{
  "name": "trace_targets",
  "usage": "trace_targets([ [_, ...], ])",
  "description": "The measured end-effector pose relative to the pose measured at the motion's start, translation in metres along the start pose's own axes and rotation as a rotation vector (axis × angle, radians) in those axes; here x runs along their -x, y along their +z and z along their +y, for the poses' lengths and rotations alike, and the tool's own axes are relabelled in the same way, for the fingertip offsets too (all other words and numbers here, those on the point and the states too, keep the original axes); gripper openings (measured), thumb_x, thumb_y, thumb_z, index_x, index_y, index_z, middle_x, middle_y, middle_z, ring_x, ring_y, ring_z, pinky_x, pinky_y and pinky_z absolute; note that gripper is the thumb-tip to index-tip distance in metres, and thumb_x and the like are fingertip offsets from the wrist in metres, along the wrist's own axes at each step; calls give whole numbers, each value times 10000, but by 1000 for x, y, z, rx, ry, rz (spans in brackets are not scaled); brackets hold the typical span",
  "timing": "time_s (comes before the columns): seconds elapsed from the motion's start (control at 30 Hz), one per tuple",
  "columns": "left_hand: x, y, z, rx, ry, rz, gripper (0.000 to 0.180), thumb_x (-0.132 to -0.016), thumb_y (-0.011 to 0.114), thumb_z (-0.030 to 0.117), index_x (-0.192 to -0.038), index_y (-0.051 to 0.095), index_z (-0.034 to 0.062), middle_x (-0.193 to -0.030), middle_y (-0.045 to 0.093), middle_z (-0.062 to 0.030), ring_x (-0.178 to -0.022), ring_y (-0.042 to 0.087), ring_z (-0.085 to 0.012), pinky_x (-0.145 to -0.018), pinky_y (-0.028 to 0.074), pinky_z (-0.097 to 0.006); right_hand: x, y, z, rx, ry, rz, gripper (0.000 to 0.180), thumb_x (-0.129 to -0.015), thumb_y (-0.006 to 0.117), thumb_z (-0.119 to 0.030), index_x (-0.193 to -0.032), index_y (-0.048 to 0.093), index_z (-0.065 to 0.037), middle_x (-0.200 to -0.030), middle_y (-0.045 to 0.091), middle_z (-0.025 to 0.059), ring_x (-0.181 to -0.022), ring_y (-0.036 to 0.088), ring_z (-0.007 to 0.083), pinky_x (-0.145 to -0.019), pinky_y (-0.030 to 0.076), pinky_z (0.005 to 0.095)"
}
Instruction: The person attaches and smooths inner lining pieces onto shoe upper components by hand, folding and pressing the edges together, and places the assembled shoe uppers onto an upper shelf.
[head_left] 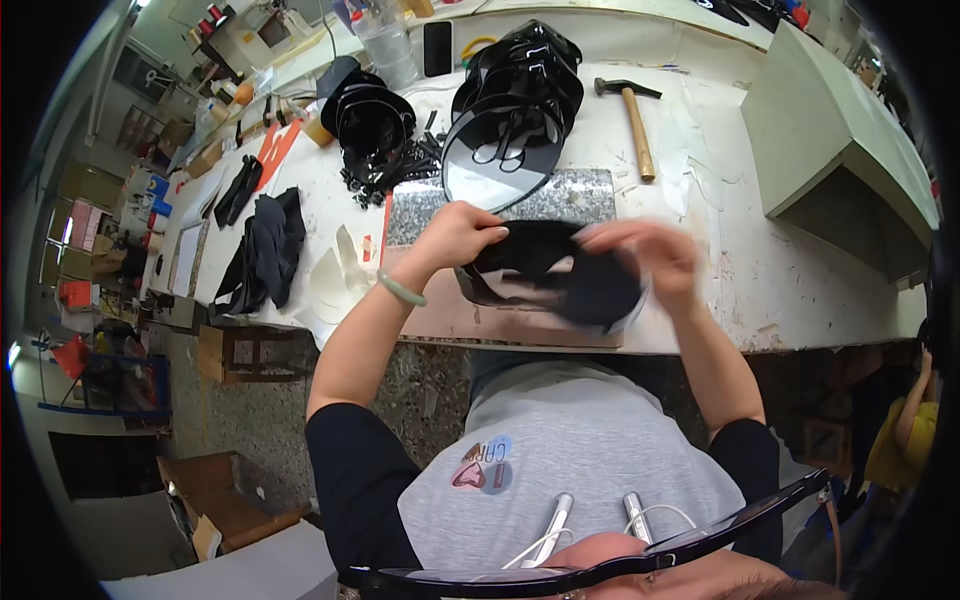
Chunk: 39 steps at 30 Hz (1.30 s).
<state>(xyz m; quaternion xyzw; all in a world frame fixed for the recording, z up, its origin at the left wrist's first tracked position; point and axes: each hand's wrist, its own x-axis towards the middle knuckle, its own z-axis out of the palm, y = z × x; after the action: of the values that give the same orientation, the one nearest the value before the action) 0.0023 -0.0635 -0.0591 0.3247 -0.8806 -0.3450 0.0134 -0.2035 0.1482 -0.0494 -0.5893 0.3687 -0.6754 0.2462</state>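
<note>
Black visor piece (545,270) clamped in my left hand (455,235); right hand (650,255) pinches its edge, steadying it above the tabletop (760,270).

Glossy black plastic visor (550,275); speckled polished stone slab (580,195); wooden-handled hammer (636,122).

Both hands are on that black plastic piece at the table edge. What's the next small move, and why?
Probably steady it first: the left hand pinches the black plastic piece at its left end while the right hand is blurred over the right end, so that side looks unsettled. Then press it flat on the granite slab.
</note>
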Motion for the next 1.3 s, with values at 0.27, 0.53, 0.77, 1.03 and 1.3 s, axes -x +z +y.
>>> trace_targets([
  [0.27,-6,80,4,1621,78,-269,262,-904,636,97,-1139,619,-19,-1107,661,-101,-1034,648,-198,-888,550,-294,-10,10,-44,790,-113,-209,456,-768,776,-242,-1139,609,-35,-1131,616,111,-1129,542,284,-961,403,406],
  [0.53,18,91,40,1311,282,67,321,-960,573,212,-1228,548,37,-1209,580,-77,-1121,575,-171,-914,500,-308,-19,4,-34,840,-159,-221,204,-825,719,-215,-871,571,-84,-887,601,31,-992,578,225,-960,265,468],
  [0.77,45,74,79,1469,475,-42,339,-906,635,38,-1229,546,-9,-1187,628,-102,-1094,596,-172,-949,467,-321,-16,2,-36,768,-118,-123,217,-867,685,-245,-815,542,-90,-757,545,34,-780,540,233,-835,325,403],
  [1.03,32,47,106,1431,557,133,411,-851,731,55,-1215,558,-24,-1119,660,-99,-1010,632,-147,-914,497,-285,-47,-2,-49,-47,520,-55,284,-952,627,-267,-890,619,10,-777,591,-21,-726,473,43,-611,409,235],
  [1.3,8,-8,133,1336,568,116,322,-809,720,-38,-1102,586,-41,-985,685,-112,-881,671,-147,-799,555,-271,-97,-22,-75,-124,429,-54,206,-937,662,-218,-883,635,-21,-785,612,-40,-710,526,15,-632,416,179],
])
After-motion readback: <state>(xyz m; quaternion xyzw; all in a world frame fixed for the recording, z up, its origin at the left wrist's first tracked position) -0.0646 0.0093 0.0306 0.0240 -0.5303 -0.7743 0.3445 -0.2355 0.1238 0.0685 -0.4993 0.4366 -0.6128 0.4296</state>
